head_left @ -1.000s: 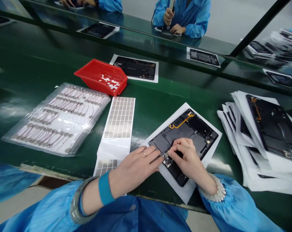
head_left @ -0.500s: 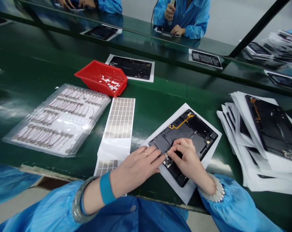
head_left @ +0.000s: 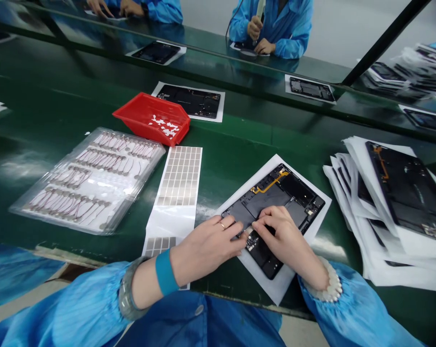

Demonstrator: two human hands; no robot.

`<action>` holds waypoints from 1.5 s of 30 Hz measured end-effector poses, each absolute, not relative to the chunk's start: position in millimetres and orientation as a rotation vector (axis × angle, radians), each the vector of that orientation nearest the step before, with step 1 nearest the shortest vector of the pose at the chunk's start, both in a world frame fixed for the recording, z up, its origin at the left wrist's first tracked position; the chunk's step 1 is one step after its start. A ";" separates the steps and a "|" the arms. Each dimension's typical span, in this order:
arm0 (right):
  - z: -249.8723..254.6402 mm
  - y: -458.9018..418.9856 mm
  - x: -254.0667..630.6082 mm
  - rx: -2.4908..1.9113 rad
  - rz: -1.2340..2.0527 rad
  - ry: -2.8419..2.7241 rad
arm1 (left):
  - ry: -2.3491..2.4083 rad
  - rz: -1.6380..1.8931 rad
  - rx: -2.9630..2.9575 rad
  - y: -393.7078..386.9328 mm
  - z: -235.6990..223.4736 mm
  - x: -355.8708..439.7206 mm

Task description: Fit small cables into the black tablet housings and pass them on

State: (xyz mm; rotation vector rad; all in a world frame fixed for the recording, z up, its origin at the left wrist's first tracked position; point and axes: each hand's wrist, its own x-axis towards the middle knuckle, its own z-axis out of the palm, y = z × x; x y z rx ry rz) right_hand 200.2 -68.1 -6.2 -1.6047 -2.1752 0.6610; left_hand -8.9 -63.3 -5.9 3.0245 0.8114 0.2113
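An opened black tablet (head_left: 299,189) with an orange ribbon cable (head_left: 271,184) lies at an angle on a white sheet (head_left: 280,288). My left hand (head_left: 210,248) rests over its left edge, fingers bent and slightly apart, the tips by a circuit board (head_left: 254,242). My right hand (head_left: 281,236) is closed in a pinch over the middle of the tablet, thumb and forefinger together above the same board. What the pinch holds, if anything, is too small and hidden to name. A small pale piece (head_left: 249,231) shows between the fingertips of both hands.
Left of my hands lie a sheet of grey stickers (head_left: 181,168) and a clear tray (head_left: 111,222) of small wired discs. Behind stands a red bin (head_left: 138,108) with white bits. Stacked tablets (head_left: 409,193) with paper sit at right. People in blue sleeves (head_left: 293,33) work opposite.
My left fingers have bent more and drawn up from lying flatter. My right hand has shifted slightly to the right, still pinching. The tablet has stayed in place.
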 end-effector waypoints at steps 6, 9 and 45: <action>-2.2 -66.1 214.1 -1.597 0.582 -2.017 | 0.822 0.284 2.933 -62.5 -8.8 -10.2; -9.0 -65.9 216.4 -1.568 0.552 -2.101 | 0.828 0.253 2.885 -59.6 -4.4 -9.0; -13.3 -63.0 211.4 -1.572 0.452 -2.211 | 0.913 0.312 2.917 -51.6 -4.8 -2.4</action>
